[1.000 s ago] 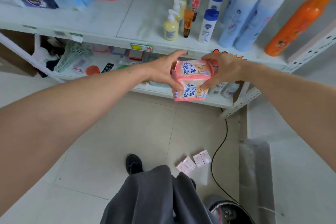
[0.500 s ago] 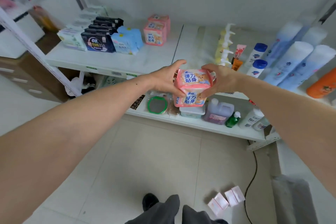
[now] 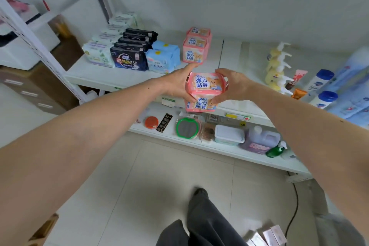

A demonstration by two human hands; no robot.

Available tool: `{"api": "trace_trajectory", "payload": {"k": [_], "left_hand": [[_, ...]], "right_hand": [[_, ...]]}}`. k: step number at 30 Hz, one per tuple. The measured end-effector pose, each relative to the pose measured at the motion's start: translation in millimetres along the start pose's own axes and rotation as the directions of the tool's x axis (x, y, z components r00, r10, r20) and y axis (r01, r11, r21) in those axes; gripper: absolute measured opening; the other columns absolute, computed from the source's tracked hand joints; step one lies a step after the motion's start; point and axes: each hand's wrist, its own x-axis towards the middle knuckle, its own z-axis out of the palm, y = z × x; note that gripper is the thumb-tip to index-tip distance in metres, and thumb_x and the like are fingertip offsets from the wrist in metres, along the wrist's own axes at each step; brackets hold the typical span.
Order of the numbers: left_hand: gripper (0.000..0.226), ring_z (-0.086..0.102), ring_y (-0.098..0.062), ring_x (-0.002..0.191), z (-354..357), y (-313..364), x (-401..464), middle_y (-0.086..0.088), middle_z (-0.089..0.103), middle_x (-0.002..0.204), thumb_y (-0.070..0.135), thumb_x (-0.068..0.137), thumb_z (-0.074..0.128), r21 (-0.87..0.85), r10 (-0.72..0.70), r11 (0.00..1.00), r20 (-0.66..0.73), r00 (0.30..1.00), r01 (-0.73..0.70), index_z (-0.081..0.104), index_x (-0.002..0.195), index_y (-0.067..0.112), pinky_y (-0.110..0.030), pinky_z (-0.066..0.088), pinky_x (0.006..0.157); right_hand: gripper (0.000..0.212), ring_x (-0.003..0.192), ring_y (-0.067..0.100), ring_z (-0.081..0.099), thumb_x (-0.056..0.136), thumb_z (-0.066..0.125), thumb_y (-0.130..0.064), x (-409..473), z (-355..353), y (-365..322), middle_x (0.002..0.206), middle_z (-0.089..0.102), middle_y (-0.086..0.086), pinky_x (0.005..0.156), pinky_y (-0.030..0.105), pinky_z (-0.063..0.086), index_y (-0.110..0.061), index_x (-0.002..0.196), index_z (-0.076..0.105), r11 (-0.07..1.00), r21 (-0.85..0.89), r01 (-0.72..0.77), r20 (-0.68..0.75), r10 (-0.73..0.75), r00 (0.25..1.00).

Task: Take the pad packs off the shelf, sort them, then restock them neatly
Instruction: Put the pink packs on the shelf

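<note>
Two stacked pink pad packs [image 3: 205, 91] hang in the air in front of the white shelf [image 3: 123, 76]. My left hand [image 3: 177, 84] grips their left side and my right hand [image 3: 231, 86] grips their right side. On the shelf behind stand more pink packs [image 3: 195, 48], stacked two high. To their left lie light blue packs [image 3: 161, 58], a row of black packs [image 3: 129, 56] and a row of white-and-purple packs [image 3: 99, 52].
Pump bottles [image 3: 277, 68], tubes and blue-capped bottles [image 3: 321, 86] fill the shelf's right half. The lower shelf [image 3: 215, 144] holds a green-rimmed mirror [image 3: 187, 128], a lidded tub and a purple jug. Small pink boxes [image 3: 267, 233] and a black cable [image 3: 293, 211] lie on the tiled floor.
My view has lifted from the floor toward the shelf. Both hands have carried the pink packs up and closer to the pink stack on the shelf.
</note>
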Motion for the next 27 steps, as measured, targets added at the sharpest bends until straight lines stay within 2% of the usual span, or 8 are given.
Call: {"api": "trace_trajectory", "payload": {"k": [2,5,7,11,14,18,23,27], "left_hand": [[0.125,0.037,-0.017,0.136,-10.5,-14.6,16.5,0.0,0.037,0.15,0.034,0.057,0.092,-0.007,0.002,1.0,0.015,1.0,-0.002,0.009,0.15,0.035,-0.036,0.031,0.114],[0.124,0.029,-0.017,0.141,-26.0,-32.1,44.4,0.0,0.028,0.156,0.031,0.06,0.091,0.03,0.019,0.999,0.005,1.0,-0.02,0.006,0.152,0.03,-0.031,0.026,0.115],[0.125,0.026,-0.017,0.142,-35.9,-42.5,62.0,-0.001,0.025,0.157,0.031,0.062,0.09,0.066,0.021,0.998,-0.017,1.0,-0.02,0.005,0.153,0.026,-0.033,0.025,0.116],[0.121,0.031,-0.02,0.139,-54.1,-64.0,94.3,-0.005,0.031,0.153,0.029,0.062,0.09,0.134,0.029,0.991,-0.029,0.999,-0.025,0.01,0.152,0.019,-0.032,0.029,0.113],[0.116,0.029,-0.022,0.14,-64.4,-81.7,114.9,-0.005,0.033,0.151,0.035,0.062,0.089,0.231,0.054,0.972,-0.076,0.996,-0.035,0.016,0.151,0.021,-0.038,0.031,0.111],[0.11,0.035,-0.024,0.133,-77.2,-106.2,138.3,-0.005,0.039,0.143,0.043,0.06,0.087,0.345,0.081,0.938,-0.092,0.992,-0.044,0.025,0.148,0.022,-0.046,0.039,0.104],[0.103,0.035,-0.025,0.129,-87.1,-120.5,165.8,-0.004,0.044,0.138,0.05,0.056,0.087,0.47,0.189,0.872,-0.068,0.98,-0.135,0.038,0.141,0.018,-0.043,0.036,0.105],[0.105,0.035,-0.024,0.13,-87.4,-129.7,185.6,-0.003,0.043,0.141,0.058,0.056,0.084,0.525,0.231,0.828,-0.003,0.973,-0.195,0.036,0.141,0.018,-0.042,0.037,0.105]], "right_hand": [[0.104,0.117,0.019,0.051,0.058,0.091,-0.036,22.2,-2.1,-2.6,0.135,0.051,0.0,0.09,0.019,0.035,-0.018,0.144,0.036,1.0,0.002,-0.001,-0.009,0.001,1.0],[0.098,0.105,0.015,0.052,0.057,0.092,-0.032,57.7,-5.8,-4.5,0.129,0.054,-0.001,0.088,0.02,0.038,-0.017,0.14,0.04,1.0,0.012,0.004,-0.027,-0.004,1.0],[0.1,0.103,0.014,0.054,0.056,0.092,-0.034,82.8,-7.7,-4.9,0.127,0.055,-0.002,0.088,0.023,0.042,-0.018,0.139,0.04,1.0,0.014,-0.004,-0.024,0.005,1.0],[0.105,0.116,0.019,0.054,0.054,0.092,-0.036,129.9,-10.7,-6.0,0.131,0.054,-0.001,0.094,0.025,0.042,-0.018,0.142,0.037,1.0,-0.003,-0.012,-0.03,0.012,0.999],[0.108,0.12,0.019,0.051,0.055,0.092,-0.036,161.2,-10.2,-6.6,0.136,0.05,-0.001,0.098,0.026,0.04,-0.017,0.144,0.034,1.0,0.0,-0.027,-0.051,0.027,0.998],[0.099,0.113,0.021,0.055,0.054,0.092,-0.037,193.4,-1.6,-6.9,0.128,0.054,0.001,0.095,0.031,0.046,-0.019,0.137,0.04,0.999,-0.001,-0.051,-0.083,0.051,0.995],[0.096,0.107,0.022,0.058,0.05,0.092,-0.036,218.7,10.4,-0.9,0.121,0.057,0.001,0.091,0.032,0.048,-0.023,0.131,0.045,0.986,0.053,-0.156,-0.125,0.162,0.979],[0.097,0.108,0.023,0.056,0.05,0.092,-0.033,232.3,17.4,7.4,0.121,0.056,0.002,0.09,0.031,0.045,-0.022,0.133,0.044,0.973,0.069,-0.219,-0.129,0.227,0.965]]}}
